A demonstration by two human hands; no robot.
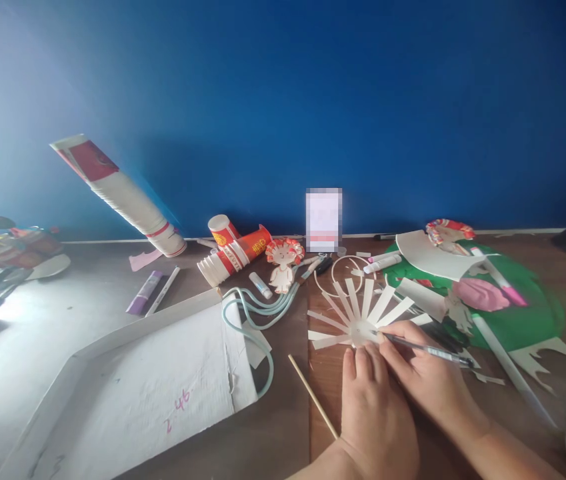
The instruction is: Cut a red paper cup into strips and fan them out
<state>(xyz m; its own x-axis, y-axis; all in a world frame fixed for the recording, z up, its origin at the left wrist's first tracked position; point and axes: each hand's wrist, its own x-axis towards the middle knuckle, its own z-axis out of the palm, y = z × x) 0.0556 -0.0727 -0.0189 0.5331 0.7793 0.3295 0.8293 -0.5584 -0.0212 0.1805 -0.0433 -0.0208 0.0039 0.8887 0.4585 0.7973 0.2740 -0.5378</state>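
Note:
A white paper cup (360, 331), cut into strips that fan out flat around its round base, lies in front of me. My left hand (377, 407) holds its near edge down, fingers close together; my left thumb and the strips under the hand are hidden. In my right hand (425, 370) is a pen (440, 352), pinched near its front end, with the tip at the cup's base. Whether the tip touches the base I cannot tell. Just beyond the fan lie pale rings (347, 275).
An open white cardboard box (147, 387) lies left, with light-blue cord (267, 310) beside it. A thin wooden stick (313, 395) lies near my left hand. Stacked paper cups (127, 200), a paper doll (283, 268), a green disc (543, 313) and markers (381, 263) surround the work area.

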